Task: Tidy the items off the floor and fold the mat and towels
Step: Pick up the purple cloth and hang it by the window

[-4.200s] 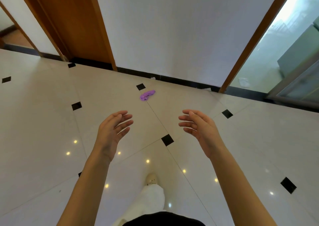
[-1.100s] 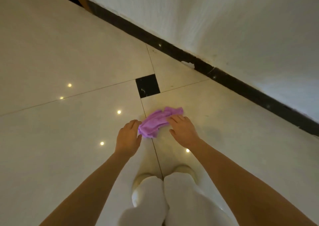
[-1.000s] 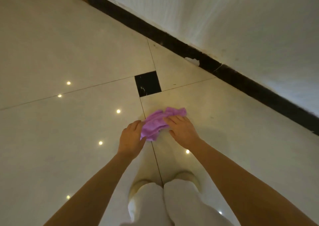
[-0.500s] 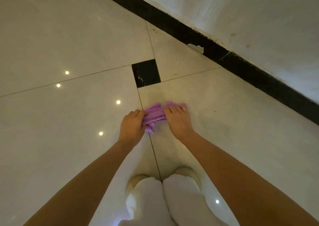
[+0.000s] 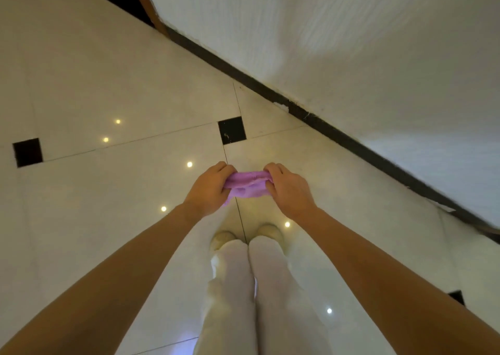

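We hold a small purple towel [image 5: 247,185] between our two hands, out in front of us and above the floor [image 5: 108,83]. Our left hand [image 5: 209,189] grips the towel's left end, the fingers curled tight around the cloth with the knuckles toward us. Our right hand [image 5: 288,189] grips the right end in the same way, fingers folded over the top edge and thumb beneath. The towel is bunched and wrinkled between the two fists, sagging a little in the middle, and a small corner hangs down under the left hand. The two hands are near each other, with only the short stretch of cloth between them.

Below the hands we see our white trousers [image 5: 251,287] and the toes of pale shoes [image 5: 223,238], standing side by side on the pale glossy tiles. A small black square tile [image 5: 232,130] lies on the floor just beyond the towel, and another black square [image 5: 27,152] sits far off to the left. Bright spots of light reflect in the tiles around us. A dark skirting strip [image 5: 338,135] runs diagonally from the far left to the near right, below a white wall [image 5: 365,43]. At the far left end of the wall a sliver of brown wooden frame [image 5: 143,0] shows.
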